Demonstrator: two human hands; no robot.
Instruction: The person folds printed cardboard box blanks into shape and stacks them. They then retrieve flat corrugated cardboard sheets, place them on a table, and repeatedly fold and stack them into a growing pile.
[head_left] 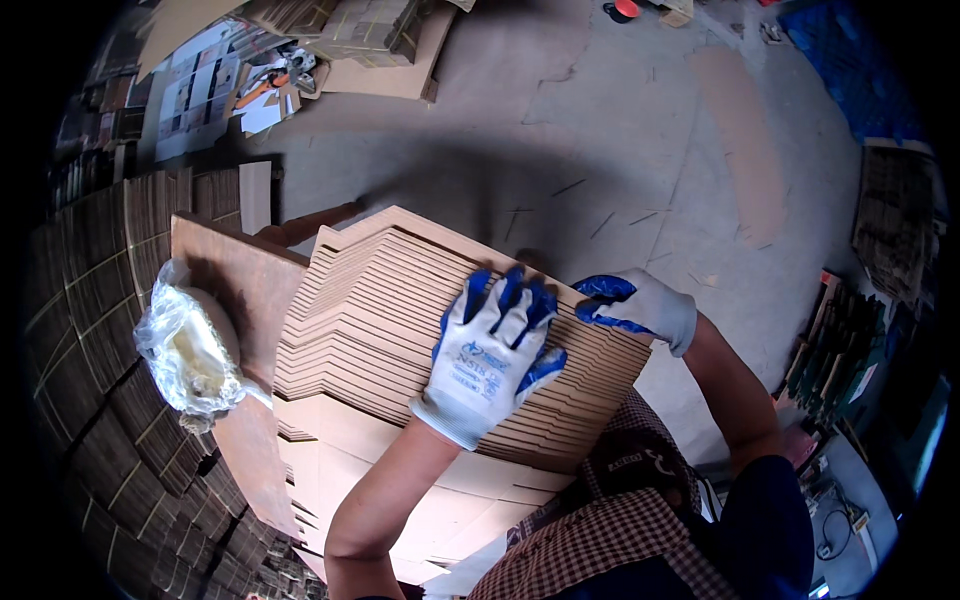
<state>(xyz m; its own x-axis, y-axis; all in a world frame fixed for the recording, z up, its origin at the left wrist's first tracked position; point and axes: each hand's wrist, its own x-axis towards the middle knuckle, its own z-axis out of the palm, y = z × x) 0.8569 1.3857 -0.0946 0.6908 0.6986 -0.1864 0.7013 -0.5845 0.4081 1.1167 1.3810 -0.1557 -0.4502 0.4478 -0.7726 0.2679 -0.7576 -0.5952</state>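
Observation:
A fanned stack of flat brown cardboard sheets [370, 300] lies in front of me, its edges stepped one behind another. My left hand [490, 355], in a white knit glove with blue-coated fingers, rests flat on top of the stack. Its fingers are spread toward the far edge and the thumb points right. At the stack's right edge is my right hand [645, 305], gloved alike. Its fingers and thumb are bent around the corner of the cardboard sheets, and the exact contact is partly hidden.
A wooden board [240, 275] extends left under the stack. On it sits a bowl of pale paste [195, 345] wrapped in clear plastic. Strapped cardboard bundles [110, 300] fill the left side. More cardboard [375, 35] stands at the far left, with a blue pallet [855, 75] far right.

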